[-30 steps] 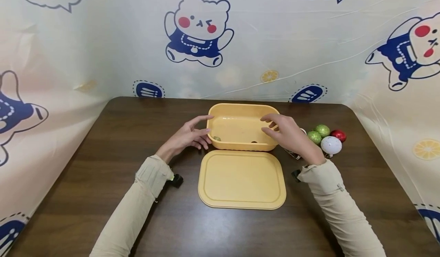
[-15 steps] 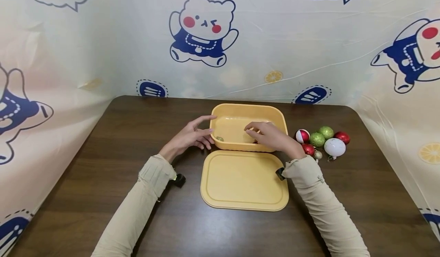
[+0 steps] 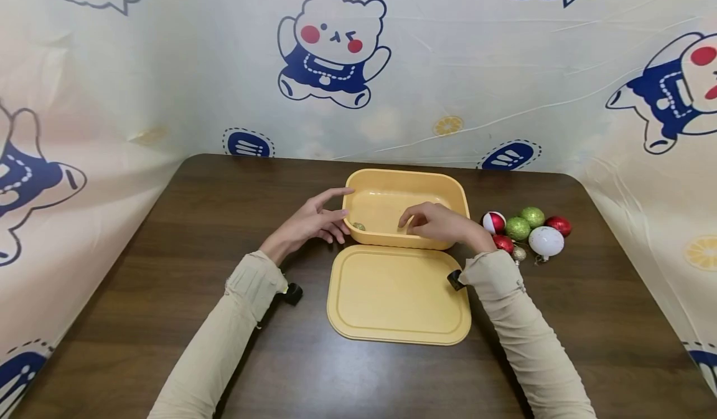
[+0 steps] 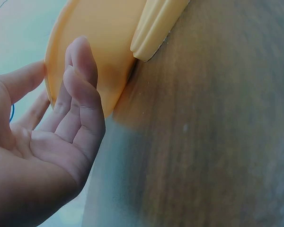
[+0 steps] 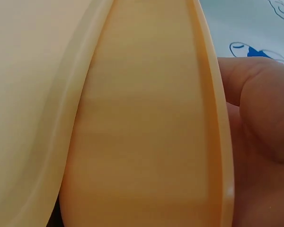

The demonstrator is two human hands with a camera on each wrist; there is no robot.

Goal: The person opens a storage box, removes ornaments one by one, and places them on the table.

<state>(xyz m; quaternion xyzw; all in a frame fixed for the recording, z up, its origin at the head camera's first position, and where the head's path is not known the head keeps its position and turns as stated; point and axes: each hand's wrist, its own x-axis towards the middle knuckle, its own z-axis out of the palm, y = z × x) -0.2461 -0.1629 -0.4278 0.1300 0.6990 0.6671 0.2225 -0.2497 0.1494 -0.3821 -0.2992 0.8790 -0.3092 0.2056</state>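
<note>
A yellow plastic box (image 3: 406, 241) with rounded corners stands lidless on the table. My left hand (image 3: 310, 220) is at its left end, thumb and forefinger at the rim; the left wrist view shows that hand (image 4: 61, 123) with the other fingers loosely bent beside the outer wall. My right hand (image 3: 434, 221) reaches down inside the box with bent fingers, close behind the front wall. That wall hides its fingertips in the right wrist view, so I cannot tell whether they hold anything. A small gold glitter ball (image 3: 358, 226) lies in the front left corner of the box.
A flat yellow lid (image 3: 399, 297) lies in front of the box. To the right is a cluster of Christmas baubles: green ones (image 3: 517, 228), a white one (image 3: 546, 241), a red-and-white one (image 3: 493, 222), red ones (image 3: 558, 225) and a small gold one (image 3: 519, 254).
My right hand has moved left and down from the box's right end into it. A small dark red thing seen near the front wall earlier is now hidden. My left hand stays at the left end.
</note>
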